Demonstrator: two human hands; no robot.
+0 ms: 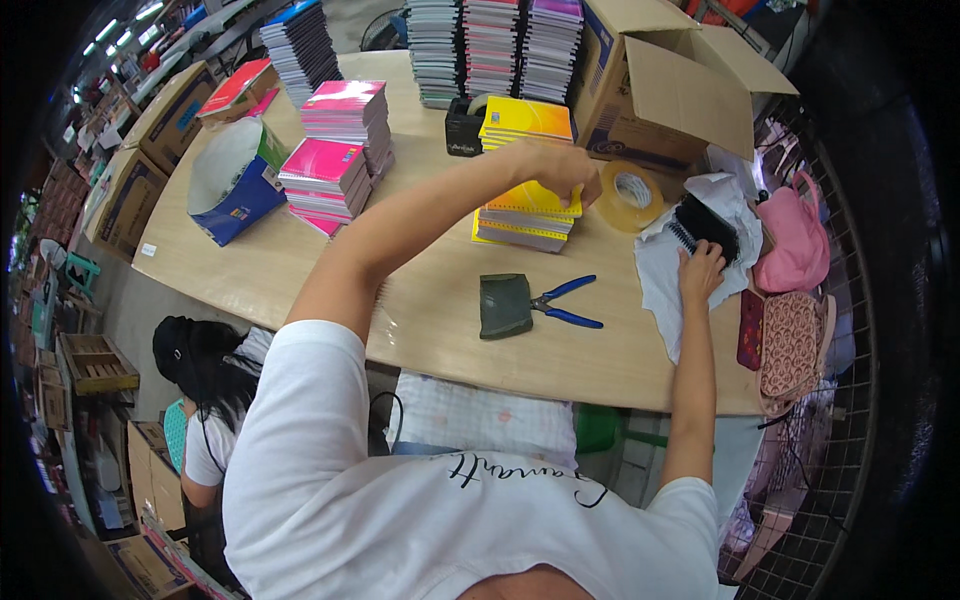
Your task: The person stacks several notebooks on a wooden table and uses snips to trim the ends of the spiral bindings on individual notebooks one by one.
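My left hand (565, 172) reaches across the table with curled fingers closed at the right edge of the top yellow notebook (530, 196). That notebook lies on a short stack with a row of punched holes along its near edge. Part of its cover is hidden under my hand. Farther right, my right hand (703, 268) has its bent fingers at the near edge of a bundle of black spiral binding coils (708, 226). The coils rest on crumpled white paper (655, 275). Between my arms lie blue-handled cutting pliers (570, 302), their jaws against a dark grey block (505, 306).
Behind the yellow stack stand a tape dispenser (463, 128) and tall notebook piles (433, 55). A large clear tape roll (632, 195) lies near an open carton (650, 100). Pink notebooks (325, 170) and a cut-open blue box (237, 205) are left. A person (205, 400) sits beyond the table's left side.
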